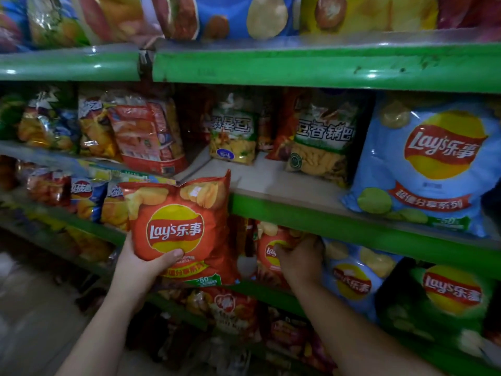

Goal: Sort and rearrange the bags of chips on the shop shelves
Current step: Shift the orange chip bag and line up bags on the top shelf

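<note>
My left hand (141,263) grips the lower left of a red Lay's bag (180,226), held upright in front of the shelves. My right hand (301,260) reaches under the green shelf edge (311,215) and closes its fingers on a second red Lay's bag (271,245) that stands on the lower shelf. To the right of that bag stand a light blue Lay's bag (352,278) and a green Lay's bag (444,297). A large light blue Lay's bag (428,169) leans on the middle shelf at the right.
On the middle shelf stand two green-and-yellow snack bags (235,134) (322,142), with bare shelf board (260,177) in front of them. An orange-red bag (146,134) and other bags fill the left section. More bags line the top shelf (271,17) and the bottom rows.
</note>
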The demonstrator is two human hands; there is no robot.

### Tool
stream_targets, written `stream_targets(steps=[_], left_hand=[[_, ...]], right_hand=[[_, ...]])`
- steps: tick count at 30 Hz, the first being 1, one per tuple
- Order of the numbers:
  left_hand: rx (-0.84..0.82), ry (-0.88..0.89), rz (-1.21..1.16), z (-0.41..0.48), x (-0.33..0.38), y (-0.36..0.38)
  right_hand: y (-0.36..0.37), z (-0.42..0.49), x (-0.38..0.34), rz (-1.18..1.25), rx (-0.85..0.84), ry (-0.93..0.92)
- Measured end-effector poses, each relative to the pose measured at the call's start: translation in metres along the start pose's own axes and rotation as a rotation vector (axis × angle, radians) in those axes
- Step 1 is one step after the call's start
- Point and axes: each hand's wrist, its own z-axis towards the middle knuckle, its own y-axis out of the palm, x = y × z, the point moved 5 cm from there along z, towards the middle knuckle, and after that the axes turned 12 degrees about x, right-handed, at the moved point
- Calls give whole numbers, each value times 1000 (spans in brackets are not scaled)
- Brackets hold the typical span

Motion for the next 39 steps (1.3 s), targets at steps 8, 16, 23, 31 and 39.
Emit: stream_targets(steps=[8, 16, 23, 31, 39], left_hand=[[17, -4, -17, 3, -9, -17], [-17, 60, -19, 10, 16, 7], [-5, 106, -95, 21, 44, 15], [-7, 71, -141, 25, 51, 15], [15, 94, -118, 32, 57, -6]], right_hand=[[19, -1, 0, -96, -1, 34], [-21, -25, -35, -16, 114, -331], [-109, -8, -83, 370, 292, -556], [-106, 94, -126, 425, 314, -33], [-89, 92, -140, 407, 394, -80]])
